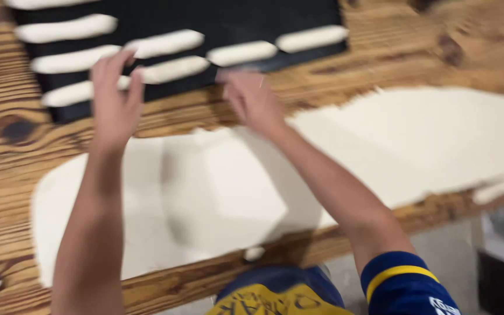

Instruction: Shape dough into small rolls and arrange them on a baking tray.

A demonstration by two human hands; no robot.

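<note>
Surface [345,87]: a big wooden top with dark knots. Its near edge runs across the bottom, just past the dough.
Dough sheet [415,146]: a wide, flat, pale sheet. It fills most of the near part of the surface, and bare wood shows only around it.
Tray [234,17]: dark and flat, at the far side. Its near edge is right by both hands.
Dough sticks [173,70]: long, white and soft-looking, lying in rows on the tray with small gaps between them.
Left hand [115,99]: fingers spread open, touching a dough stick at the tray's near edge.
Right hand [252,96]: blurry, at the tray's edge; I cannot tell if it is open or closed.
</note>
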